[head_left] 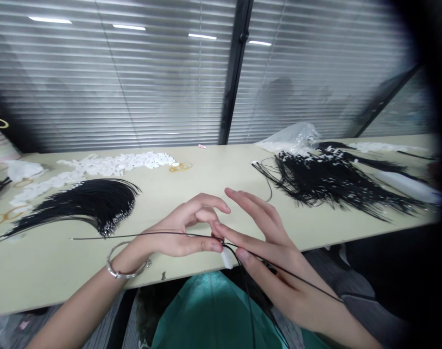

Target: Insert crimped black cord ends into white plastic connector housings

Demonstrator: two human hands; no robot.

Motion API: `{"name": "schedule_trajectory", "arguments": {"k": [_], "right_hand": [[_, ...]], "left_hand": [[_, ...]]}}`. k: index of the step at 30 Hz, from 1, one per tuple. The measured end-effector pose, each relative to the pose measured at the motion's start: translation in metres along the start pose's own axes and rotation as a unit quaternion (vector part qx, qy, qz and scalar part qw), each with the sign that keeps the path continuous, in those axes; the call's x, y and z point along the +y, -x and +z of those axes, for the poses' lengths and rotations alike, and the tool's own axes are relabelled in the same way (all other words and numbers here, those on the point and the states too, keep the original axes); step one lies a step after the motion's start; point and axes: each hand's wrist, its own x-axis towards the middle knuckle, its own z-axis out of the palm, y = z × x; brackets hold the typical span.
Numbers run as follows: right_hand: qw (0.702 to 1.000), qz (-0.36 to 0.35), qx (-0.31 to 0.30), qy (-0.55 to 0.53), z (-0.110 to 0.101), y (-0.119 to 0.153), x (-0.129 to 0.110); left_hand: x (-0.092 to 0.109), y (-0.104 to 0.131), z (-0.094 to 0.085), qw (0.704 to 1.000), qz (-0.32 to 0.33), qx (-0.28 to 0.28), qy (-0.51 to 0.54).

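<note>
Near the table's front edge, my left hand (pixel 191 228) pinches black cords (pixel 242 264) between thumb and fingertips. A small white tag (pixel 226 257) hangs just below that pinch. One thin cord end stretches left across my left wrist, while other cords run down and to the right. My right hand (pixel 268 242) is beside it, its fingers spread and its index fingertip close to the pinch. A cord passes across the right palm and wrist; whether the right fingers grip it is not visible.
A bundle of black cords (pixel 93 201) lies at left, below scattered white tags (pixel 122 163). At right are a larger cord pile (pixel 326 177), a clear plastic bag (pixel 293 138) and a white tube (pixel 406 186). Yellow rubber bands (pixel 181 167) lie mid-table.
</note>
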Motion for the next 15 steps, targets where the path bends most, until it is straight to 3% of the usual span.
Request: {"name": "schedule_trajectory", "arguments": {"k": [15], "right_hand": [[1.000, 0.007, -0.029, 0.004, 0.0012, -0.0015, -0.0007]], "left_hand": [[-0.0013, 0.0018, -0.0003, 1.000, -0.016, 0.007, 0.010]]}}
